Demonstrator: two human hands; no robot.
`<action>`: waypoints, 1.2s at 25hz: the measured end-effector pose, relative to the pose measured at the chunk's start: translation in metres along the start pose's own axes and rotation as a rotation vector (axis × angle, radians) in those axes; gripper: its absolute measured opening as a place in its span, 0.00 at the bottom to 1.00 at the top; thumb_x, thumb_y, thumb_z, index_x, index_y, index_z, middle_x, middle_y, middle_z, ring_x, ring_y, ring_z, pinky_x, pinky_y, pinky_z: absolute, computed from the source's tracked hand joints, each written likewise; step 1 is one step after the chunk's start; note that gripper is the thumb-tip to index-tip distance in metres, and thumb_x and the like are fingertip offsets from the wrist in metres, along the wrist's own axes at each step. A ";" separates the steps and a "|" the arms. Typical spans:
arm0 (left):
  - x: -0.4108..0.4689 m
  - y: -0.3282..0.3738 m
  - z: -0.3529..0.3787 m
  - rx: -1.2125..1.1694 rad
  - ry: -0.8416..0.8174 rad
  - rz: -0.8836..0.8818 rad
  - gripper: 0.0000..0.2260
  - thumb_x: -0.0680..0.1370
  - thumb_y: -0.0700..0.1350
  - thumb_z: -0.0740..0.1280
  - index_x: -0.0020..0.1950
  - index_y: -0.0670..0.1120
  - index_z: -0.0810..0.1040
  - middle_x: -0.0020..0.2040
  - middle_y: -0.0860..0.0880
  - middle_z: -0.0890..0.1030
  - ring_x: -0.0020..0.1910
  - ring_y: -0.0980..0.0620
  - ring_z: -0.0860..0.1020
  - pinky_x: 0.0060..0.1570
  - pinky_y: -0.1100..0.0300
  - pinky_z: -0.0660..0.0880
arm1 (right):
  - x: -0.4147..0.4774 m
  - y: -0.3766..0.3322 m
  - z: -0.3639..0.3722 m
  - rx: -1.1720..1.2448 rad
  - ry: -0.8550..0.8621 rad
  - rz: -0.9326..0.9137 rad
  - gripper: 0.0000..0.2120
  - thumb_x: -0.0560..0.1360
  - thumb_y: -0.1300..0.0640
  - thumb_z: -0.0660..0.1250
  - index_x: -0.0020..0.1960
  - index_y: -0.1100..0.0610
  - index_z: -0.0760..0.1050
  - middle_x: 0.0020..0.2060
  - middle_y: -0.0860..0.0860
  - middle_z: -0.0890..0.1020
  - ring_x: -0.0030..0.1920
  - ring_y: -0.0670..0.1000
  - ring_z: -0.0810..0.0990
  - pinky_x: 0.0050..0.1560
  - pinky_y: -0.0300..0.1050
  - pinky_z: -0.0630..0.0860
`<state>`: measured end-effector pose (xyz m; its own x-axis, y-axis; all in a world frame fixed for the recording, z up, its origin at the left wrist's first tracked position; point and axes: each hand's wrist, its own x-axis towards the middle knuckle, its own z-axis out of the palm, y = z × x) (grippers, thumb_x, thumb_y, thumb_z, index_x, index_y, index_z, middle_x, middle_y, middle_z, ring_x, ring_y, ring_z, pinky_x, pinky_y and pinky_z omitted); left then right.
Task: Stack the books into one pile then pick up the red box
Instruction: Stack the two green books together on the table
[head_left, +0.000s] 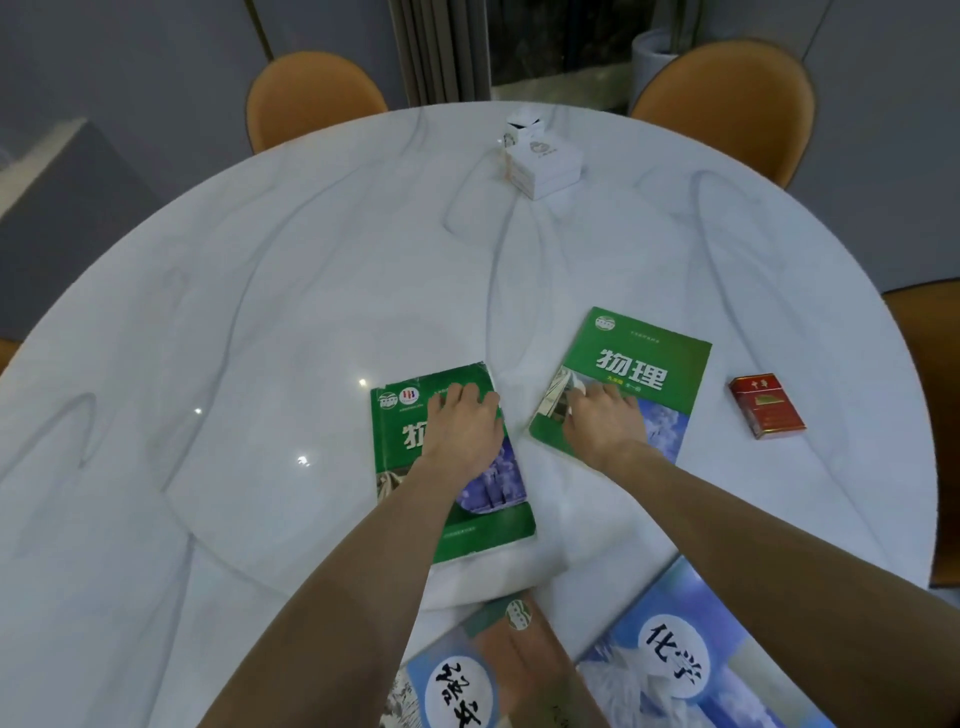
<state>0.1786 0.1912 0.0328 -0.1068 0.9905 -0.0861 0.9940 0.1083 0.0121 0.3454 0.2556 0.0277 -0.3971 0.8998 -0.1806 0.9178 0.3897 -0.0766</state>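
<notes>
Two green books lie side by side on the white marble table (311, 291). My left hand (462, 423) rests flat on the left green book (405, 462), fingers near its top right corner. On the right green book (644, 374) lies my right hand (602, 421), fingers at its left edge. Two more books sit at the near edge: a brown and blue one (467, 670) between my forearms and a blue one (691, 665) on the right. The red box (766, 406) lies flat to the right of the right green book, apart from both hands.
A white box (543, 163) stands at the far side of the table. Orange chairs (311, 98) (727, 98) sit behind the far edge, and another chair (930, 415) is at the right edge.
</notes>
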 end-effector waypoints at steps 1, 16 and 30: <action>0.006 0.007 -0.001 0.007 0.004 0.019 0.16 0.79 0.48 0.56 0.63 0.43 0.71 0.59 0.41 0.75 0.60 0.42 0.70 0.60 0.45 0.67 | 0.001 0.008 -0.001 0.001 0.005 0.015 0.18 0.75 0.57 0.57 0.63 0.60 0.71 0.61 0.60 0.76 0.63 0.60 0.71 0.63 0.56 0.67; 0.082 0.099 0.035 -0.131 -0.068 0.043 0.16 0.78 0.45 0.58 0.65 0.42 0.69 0.63 0.40 0.72 0.62 0.41 0.69 0.58 0.47 0.68 | -0.003 0.130 0.028 0.265 0.022 0.448 0.19 0.77 0.50 0.59 0.61 0.63 0.68 0.60 0.61 0.72 0.62 0.62 0.69 0.59 0.56 0.69; 0.128 0.095 0.027 -0.740 -0.192 -0.492 0.13 0.77 0.48 0.65 0.52 0.39 0.79 0.51 0.40 0.82 0.52 0.41 0.79 0.47 0.55 0.74 | -0.004 0.122 0.049 0.727 0.066 0.594 0.18 0.77 0.54 0.63 0.65 0.60 0.71 0.57 0.63 0.74 0.54 0.63 0.76 0.55 0.50 0.73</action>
<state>0.2599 0.3259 -0.0040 -0.4447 0.7939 -0.4147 0.5623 0.6078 0.5607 0.4592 0.2899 -0.0294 0.1579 0.9298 -0.3326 0.7368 -0.3352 -0.5872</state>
